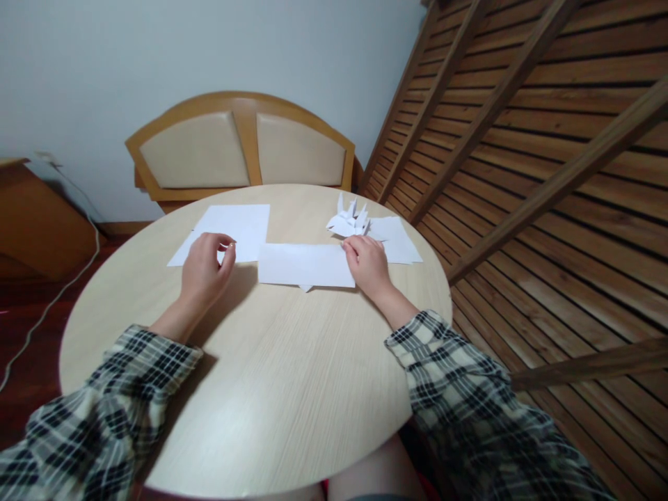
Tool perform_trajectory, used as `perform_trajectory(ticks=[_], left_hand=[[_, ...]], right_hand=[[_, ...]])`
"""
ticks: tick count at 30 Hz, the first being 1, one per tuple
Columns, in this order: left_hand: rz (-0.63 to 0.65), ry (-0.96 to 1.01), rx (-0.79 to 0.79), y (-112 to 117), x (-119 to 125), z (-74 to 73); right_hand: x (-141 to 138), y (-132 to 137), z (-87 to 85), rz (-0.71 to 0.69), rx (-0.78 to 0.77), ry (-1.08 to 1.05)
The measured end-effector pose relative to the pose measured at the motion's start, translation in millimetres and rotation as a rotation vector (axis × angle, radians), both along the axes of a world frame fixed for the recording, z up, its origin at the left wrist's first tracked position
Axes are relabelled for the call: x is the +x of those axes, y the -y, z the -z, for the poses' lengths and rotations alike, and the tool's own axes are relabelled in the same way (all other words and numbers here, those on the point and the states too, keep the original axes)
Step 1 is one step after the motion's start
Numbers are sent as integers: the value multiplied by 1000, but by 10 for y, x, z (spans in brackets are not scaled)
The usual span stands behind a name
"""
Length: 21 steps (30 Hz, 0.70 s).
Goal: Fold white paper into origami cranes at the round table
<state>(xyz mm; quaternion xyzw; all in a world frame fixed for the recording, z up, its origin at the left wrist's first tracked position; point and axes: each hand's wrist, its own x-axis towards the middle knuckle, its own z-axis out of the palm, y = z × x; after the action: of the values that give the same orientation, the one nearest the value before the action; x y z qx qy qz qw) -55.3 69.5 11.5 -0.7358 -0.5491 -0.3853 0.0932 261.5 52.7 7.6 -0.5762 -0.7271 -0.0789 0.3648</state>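
Observation:
A folded white sheet of paper [305,265] lies crosswise on the table, with a small pointed tip showing below its near edge. My right hand [367,266] grips its right end, fingers and thumb closed on the paper. My left hand [204,271] is held to the left of the folded sheet, apart from it. Its fingers are loosely curved, with a gap between thumb and fingers and nothing seen in them. Behind the left hand is a flat white sheet [237,223].
Folded white paper figures with pointed parts [348,221] stand beyond my right hand. More white sheets [396,240] lie at the right side of the round wooden table [261,390]. A wooden headboard [244,139] is behind it, and a slatted wooden panel [547,174] on the right.

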Motion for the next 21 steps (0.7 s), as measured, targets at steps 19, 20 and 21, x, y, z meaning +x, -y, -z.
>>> perform_trajectory(ticks=[19, 20, 21], left_hand=[[389, -446, -120, 216, 498, 93], [404, -456, -113, 224, 510, 100], [422, -466, -105, 232, 525, 110]], right_hand=[[-427, 224, 35, -260, -92, 271], [-441, 237, 37, -281, -93, 302], [-459, 252, 38, -304, -97, 328]])
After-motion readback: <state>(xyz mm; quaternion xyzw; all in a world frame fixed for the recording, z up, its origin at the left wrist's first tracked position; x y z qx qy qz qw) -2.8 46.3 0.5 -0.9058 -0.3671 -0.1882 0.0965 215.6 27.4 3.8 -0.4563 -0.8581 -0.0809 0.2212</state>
